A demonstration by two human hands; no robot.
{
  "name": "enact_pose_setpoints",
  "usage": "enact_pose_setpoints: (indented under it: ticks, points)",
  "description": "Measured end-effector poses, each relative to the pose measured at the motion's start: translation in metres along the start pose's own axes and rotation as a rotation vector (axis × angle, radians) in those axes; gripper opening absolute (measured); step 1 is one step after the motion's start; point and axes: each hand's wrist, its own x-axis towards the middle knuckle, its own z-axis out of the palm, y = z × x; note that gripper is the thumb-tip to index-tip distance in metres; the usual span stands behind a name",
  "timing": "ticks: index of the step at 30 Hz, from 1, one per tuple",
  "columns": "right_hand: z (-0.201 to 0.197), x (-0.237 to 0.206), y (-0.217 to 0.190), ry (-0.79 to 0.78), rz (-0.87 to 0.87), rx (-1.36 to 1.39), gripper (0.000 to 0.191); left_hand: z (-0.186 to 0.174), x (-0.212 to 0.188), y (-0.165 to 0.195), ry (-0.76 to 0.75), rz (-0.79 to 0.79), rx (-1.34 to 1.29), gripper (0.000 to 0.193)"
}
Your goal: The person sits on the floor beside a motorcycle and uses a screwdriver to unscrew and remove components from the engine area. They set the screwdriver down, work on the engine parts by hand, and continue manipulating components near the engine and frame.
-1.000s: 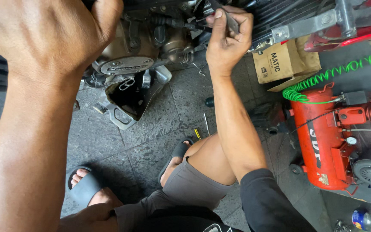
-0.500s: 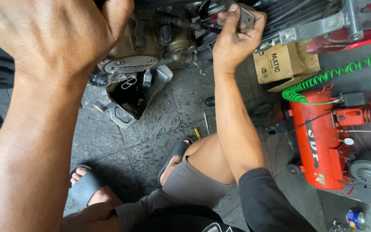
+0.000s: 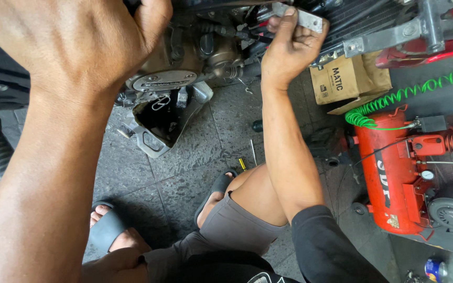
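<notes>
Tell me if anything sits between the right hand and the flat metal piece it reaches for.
Nothing visible does. The right hand already grips the flat grey metal piece, fingers wrapped on it, up against the engine. The left hand is apart, on the engine's far side.

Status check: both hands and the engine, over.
Left hand gripping above the engine. Right hand holding grey metal bracket. Nothing blocking.

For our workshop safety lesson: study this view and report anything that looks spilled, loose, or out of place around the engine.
A small screwdriver and a thin metal rod lie loose on the tiled floor, close to the sandalled foot. Under the engine, a drain pan holds dark liquid. No spill shows. The right hand grips a metal piece.
</notes>
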Motion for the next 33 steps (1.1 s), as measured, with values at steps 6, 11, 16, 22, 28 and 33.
enact_pose_setpoints:
  ticks: [6, 11, 16, 22, 28, 33]
  points:
    - [-0.002, 0.001, 0.006, -0.009, -0.011, 0.044, 0.017, 0.002, -0.001, 0.001, 0.031, -0.014, -0.085, 0.017]
    - [-0.002, 0.005, 0.001, 0.033, 0.007, -0.007, 0.017, 0.003, -0.002, 0.002, 0.007, -0.031, -0.078, 0.019]
    - [0.011, -0.007, -0.004, -0.089, -0.038, -0.032, 0.013, 0.002, -0.002, 0.001, 0.011, -0.016, -0.044, 0.021]
    - [-0.007, 0.008, -0.015, -0.044, 0.069, -0.115, 0.007, 0.001, -0.002, -0.001, 0.029, 0.024, -0.004, 0.025]
    - [-0.04, 0.016, -0.028, -0.121, 0.154, -0.098, 0.011, -0.001, -0.009, -0.001, -0.118, 0.043, -0.275, 0.024]
    - [-0.039, 0.022, -0.041, -0.116, 0.228, 0.024, 0.037, -0.001, -0.011, 0.0, -0.15, 0.047, -0.372, 0.024]
